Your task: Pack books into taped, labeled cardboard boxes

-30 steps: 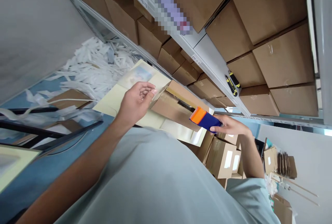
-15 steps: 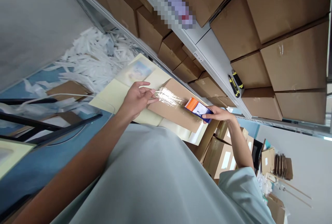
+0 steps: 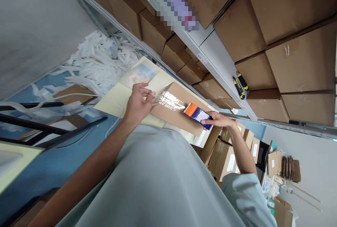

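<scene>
A closed cardboard box (image 3: 179, 119) lies lengthwise in front of me on a pale tabletop (image 3: 112, 100). Shiny clear packing tape (image 3: 171, 101) runs along its top seam, wrinkled and bright with glare. At the box's left end, my left hand (image 3: 140, 103) pinches the tape's end between thumb and fingertips, its other fingers curled loosely. My right hand (image 3: 216, 119) grips an orange and dark-blue tape dispenser (image 3: 198, 114) over the right part of the box. The dispenser's orange end meets the tape; its underside is hidden.
Shelves with stacked cardboard boxes (image 3: 295, 58) rise beyond the table. Two yellow-and-black utility knives (image 3: 240, 85) rest on the shelf edge. White paper strips (image 3: 102, 55) are heaped on the floor at left, near a white cable (image 3: 76, 95). More cartons (image 3: 223, 158) stand at right.
The tape dispenser has moved slightly left and down along the box and turned a little. My left hand stays at the box's left end. The whole view has shifted slightly.
</scene>
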Demonstrator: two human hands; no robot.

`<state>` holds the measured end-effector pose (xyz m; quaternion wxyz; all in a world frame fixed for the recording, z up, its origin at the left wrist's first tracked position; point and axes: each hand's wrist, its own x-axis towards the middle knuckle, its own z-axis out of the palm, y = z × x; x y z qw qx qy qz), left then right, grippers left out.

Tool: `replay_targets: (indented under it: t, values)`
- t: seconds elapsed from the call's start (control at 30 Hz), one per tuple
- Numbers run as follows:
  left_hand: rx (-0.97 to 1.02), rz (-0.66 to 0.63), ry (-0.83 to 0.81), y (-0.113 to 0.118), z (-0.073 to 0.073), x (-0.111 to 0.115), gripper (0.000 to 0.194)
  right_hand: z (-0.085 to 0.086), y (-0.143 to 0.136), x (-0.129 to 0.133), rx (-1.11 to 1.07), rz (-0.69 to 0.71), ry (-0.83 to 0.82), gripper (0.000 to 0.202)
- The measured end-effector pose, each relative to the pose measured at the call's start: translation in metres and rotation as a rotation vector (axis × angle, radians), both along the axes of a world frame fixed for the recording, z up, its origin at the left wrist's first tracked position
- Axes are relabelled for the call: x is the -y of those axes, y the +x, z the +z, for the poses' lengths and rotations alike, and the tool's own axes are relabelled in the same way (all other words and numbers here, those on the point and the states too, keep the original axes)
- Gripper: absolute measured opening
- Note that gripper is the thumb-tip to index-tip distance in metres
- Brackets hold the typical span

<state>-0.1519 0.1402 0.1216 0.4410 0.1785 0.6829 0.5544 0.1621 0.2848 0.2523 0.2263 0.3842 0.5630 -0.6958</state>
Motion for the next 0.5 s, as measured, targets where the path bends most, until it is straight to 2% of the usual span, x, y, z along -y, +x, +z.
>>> replay_targets:
  t: [0.1,0.2,0.4,0.5]
  values:
    - [-0.235,-0.082,-0.029,-0.001,0.001,0.003,0.044,-0.002,-0.003,0.005,0.008,-0.021,0.009,0.055]
    - [-0.346,-0.162,-0.073,-0.003,-0.005,0.003,0.043,-0.001,-0.007,0.009,0.027,-0.039,0.016,0.059]
    - [-0.352,-0.205,-0.141,-0.001,-0.037,-0.010,0.038,-0.005,-0.011,0.013,0.002,-0.029,0.052,0.060]
    - [-0.384,-0.246,-0.153,-0.002,-0.043,-0.009,0.034,-0.008,-0.008,0.014,-0.010,-0.014,0.073,0.060]
